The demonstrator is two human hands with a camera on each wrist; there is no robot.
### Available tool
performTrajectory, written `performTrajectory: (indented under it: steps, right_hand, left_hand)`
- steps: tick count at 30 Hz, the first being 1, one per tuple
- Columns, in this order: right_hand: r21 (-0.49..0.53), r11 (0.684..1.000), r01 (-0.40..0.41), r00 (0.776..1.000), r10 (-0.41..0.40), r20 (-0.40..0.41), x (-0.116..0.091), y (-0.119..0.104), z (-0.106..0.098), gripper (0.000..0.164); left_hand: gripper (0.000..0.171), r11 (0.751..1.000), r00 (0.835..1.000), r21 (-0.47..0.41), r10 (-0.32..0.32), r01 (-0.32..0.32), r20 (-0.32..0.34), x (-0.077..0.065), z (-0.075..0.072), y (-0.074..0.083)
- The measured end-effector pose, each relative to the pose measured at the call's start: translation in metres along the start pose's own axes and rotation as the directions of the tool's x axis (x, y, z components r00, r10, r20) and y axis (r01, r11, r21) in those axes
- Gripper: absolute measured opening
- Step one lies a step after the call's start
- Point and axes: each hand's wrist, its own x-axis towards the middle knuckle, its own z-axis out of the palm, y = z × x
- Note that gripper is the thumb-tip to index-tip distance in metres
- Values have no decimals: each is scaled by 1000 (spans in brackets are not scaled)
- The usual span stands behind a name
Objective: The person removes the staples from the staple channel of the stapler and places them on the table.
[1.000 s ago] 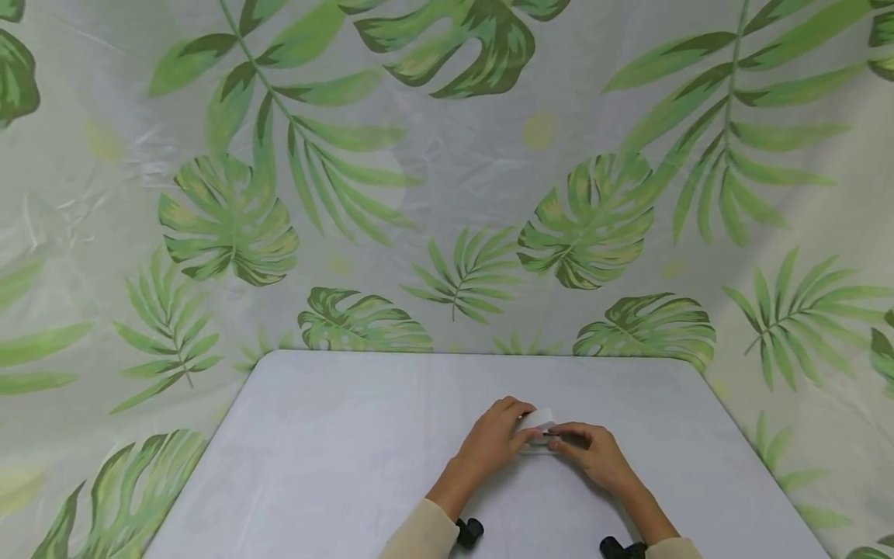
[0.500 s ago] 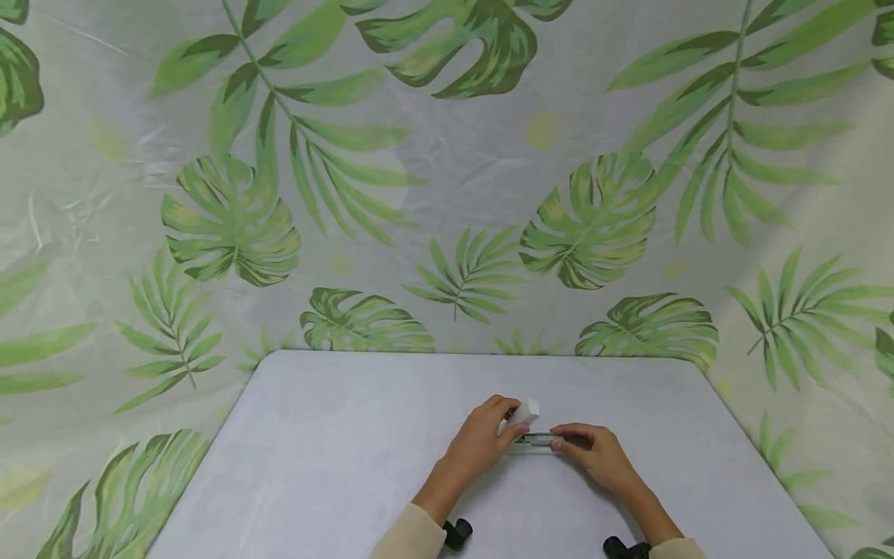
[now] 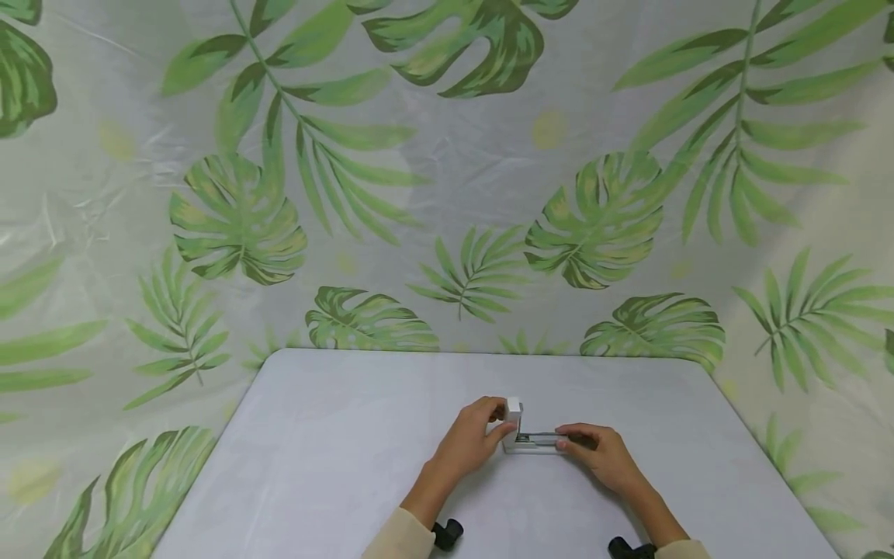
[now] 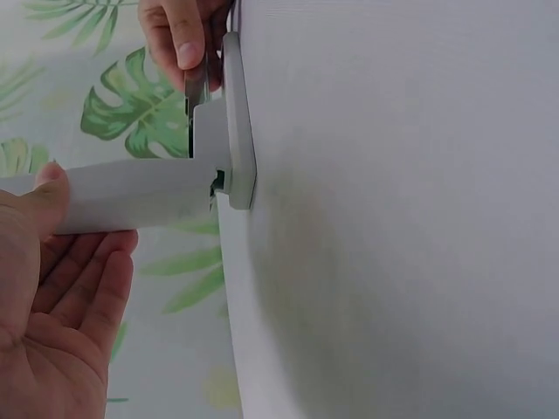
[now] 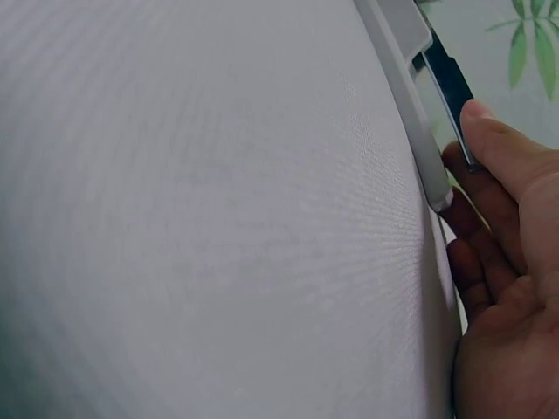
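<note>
A white stapler (image 3: 525, 443) is set on the white table (image 3: 335, 435), a little right of the middle, its length laid left to right; its base (image 4: 241, 131) is rested flat on the tabletop; its cover (image 4: 140, 194), plain white on the face shown, is swung up and stood nearly upright at the left end; the metal magazine (image 5: 450, 83) is left exposed, stretched rightward above the base, with a gap seen between the two at the right end.

The cover is grasped by the left hand (image 3: 469, 439), the thumb being laid on one face and the fingers behind; the magazine's right end is pinched by the right hand (image 3: 602, 458) between thumb and fingers; whether the base is also touched by its lower fingers cannot be told.

Beige sleeves (image 3: 400, 536) are worn on both arms; a black device (image 3: 448, 535) is strapped at each wrist; beyond the far edge of the table, a pale cloth (image 3: 475, 171) is hung, printed with green leaves and faint yellow dots.
</note>
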Motion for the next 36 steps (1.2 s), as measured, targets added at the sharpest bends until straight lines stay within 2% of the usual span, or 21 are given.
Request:
performTrajectory:
  steps: [6, 13, 23, 32, 36]
  right_hand:
    - [22, 1000, 8, 1000, -8, 0, 0, 3, 1, 24]
    - [16, 1000, 19, 1000, -19, -5, -3, 1, 0, 25]
    - [15, 1000, -3, 1000, 2, 10, -1, 0, 1, 26]
    - [30, 999, 16, 1000, -16, 6, -1, -1, 1, 24]
    - [30, 999, 18, 1000, -18, 1, -2, -2, 1, 25]
  left_hand:
    - [34, 998, 999, -50, -45, 45, 15, -6, -6, -6]
    - [29, 992, 999, -119, -35, 37, 15, -15, -14, -17]
    - [24, 972, 991, -193, -129, 134, 39, -22, -25, -28]
    - [30, 977, 983, -105, -184, 185, 22, -28, -31, -44]
    - [33, 982, 983, -58, -182, 182, 9, -30, -31, -49]
